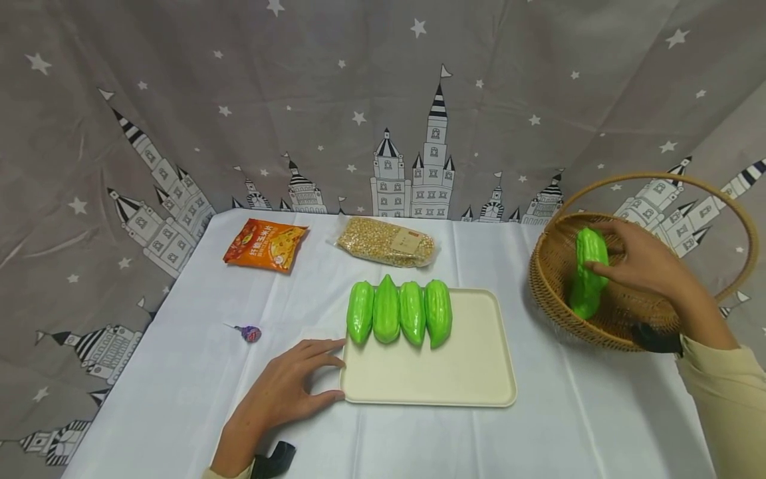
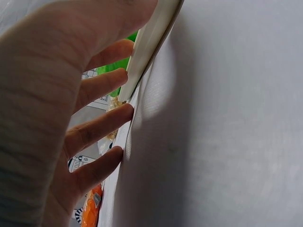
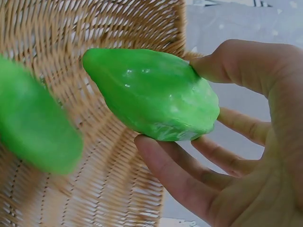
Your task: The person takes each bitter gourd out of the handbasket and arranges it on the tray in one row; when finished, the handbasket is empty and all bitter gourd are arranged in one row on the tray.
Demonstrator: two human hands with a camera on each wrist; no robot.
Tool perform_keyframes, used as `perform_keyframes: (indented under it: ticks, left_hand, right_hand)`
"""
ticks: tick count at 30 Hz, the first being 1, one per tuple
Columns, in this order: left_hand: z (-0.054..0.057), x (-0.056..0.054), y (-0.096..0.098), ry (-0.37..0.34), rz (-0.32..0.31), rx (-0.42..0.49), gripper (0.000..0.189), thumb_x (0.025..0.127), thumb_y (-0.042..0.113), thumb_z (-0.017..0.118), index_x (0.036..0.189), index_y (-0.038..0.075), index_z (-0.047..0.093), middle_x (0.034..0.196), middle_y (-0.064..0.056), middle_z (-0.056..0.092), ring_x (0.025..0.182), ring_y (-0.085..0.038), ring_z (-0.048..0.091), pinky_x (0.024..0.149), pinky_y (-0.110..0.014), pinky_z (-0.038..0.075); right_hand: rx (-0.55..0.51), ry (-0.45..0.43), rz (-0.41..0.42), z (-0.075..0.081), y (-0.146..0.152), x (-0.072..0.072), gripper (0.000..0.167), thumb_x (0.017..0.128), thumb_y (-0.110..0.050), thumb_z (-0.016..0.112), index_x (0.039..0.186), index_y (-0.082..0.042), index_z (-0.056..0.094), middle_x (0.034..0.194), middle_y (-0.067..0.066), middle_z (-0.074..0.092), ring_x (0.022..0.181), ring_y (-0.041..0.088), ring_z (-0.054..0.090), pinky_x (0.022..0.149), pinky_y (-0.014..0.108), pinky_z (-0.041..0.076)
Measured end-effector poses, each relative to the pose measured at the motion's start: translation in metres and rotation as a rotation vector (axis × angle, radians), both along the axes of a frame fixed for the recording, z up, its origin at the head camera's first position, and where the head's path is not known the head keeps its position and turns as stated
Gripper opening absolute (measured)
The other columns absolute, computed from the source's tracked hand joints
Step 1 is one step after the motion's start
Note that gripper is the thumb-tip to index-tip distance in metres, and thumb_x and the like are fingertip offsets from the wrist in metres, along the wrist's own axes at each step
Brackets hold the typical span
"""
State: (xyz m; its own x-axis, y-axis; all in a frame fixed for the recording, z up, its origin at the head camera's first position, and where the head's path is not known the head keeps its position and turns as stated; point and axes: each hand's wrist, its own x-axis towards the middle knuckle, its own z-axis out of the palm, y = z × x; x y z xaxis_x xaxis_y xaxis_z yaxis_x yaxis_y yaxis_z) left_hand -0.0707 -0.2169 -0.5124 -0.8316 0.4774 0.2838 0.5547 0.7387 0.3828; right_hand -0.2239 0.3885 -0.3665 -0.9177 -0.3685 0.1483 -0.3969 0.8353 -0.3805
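Observation:
Over the wicker basket (image 1: 547, 299) at the right, my right hand (image 1: 643, 261) grips a glossy green bitter melon (image 3: 151, 94) between thumb and fingers. A second bitter melon (image 3: 38, 118) lies lower in the basket, partly cut off in the right wrist view. My left hand (image 1: 287, 382) rests at the left edge of the cream tray (image 1: 431, 379), thumb and fingers spread and fingertips at its rim. Several more bitter melons (image 1: 386, 313) lie side by side along the tray's back left part.
An orange snack bag (image 1: 266, 245) lies at the back left, and a clear pack of corn kernels (image 1: 385, 241) behind the tray. A purple-wrapped lollipop (image 1: 250, 333) sits left of the tray. The basket's tall handle (image 1: 751, 233) arches up at the right.

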Motion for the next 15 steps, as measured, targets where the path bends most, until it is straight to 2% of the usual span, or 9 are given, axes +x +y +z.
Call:
perform_keyframes:
  ticks: [5,10,13,15]
  left_hand:
    - [0.001,0.000,0.000,-0.022,0.002,0.006,0.044,0.079,0.052,0.094,0.115,0.031,0.079,0.147,0.009,0.067,0.131,-0.015,0.065,0.103,-0.041,0.059]
    - [0.002,0.001,0.000,-0.047,0.005,0.007,0.045,0.079,0.053,0.094,0.116,0.031,0.079,0.148,0.009,0.067,0.132,-0.015,0.065,0.104,-0.041,0.059]
    - [0.002,0.001,0.000,-0.052,0.004,0.007,0.045,0.080,0.053,0.093,0.116,0.031,0.079,0.148,0.009,0.067,0.133,-0.015,0.064,0.105,-0.041,0.058]
    - [0.002,0.001,0.000,-0.051,0.000,0.010,0.044,0.080,0.053,0.093,0.116,0.031,0.079,0.148,0.009,0.067,0.133,-0.015,0.064,0.105,-0.041,0.058]
  right_hand:
    - [-0.016,0.001,-0.018,0.008,-0.011,0.008,0.076,0.086,-0.010,0.089,0.147,0.012,0.050,0.139,0.038,0.057,0.116,0.057,0.060,0.093,0.074,0.048]
    - [-0.069,0.036,0.001,0.007,-0.018,0.018,0.076,0.083,-0.007,0.090,0.147,0.011,0.051,0.140,0.037,0.057,0.123,0.057,0.055,0.096,0.072,0.045]
    - [-0.098,0.025,-0.020,0.004,-0.021,0.025,0.076,0.085,-0.010,0.089,0.148,0.008,0.051,0.143,0.034,0.056,0.128,0.053,0.052,0.097,0.065,0.044]
    - [-0.110,0.005,-0.044,0.003,-0.024,0.030,0.076,0.088,-0.014,0.089,0.151,0.004,0.051,0.145,0.031,0.055,0.125,0.051,0.056,0.094,0.055,0.047]
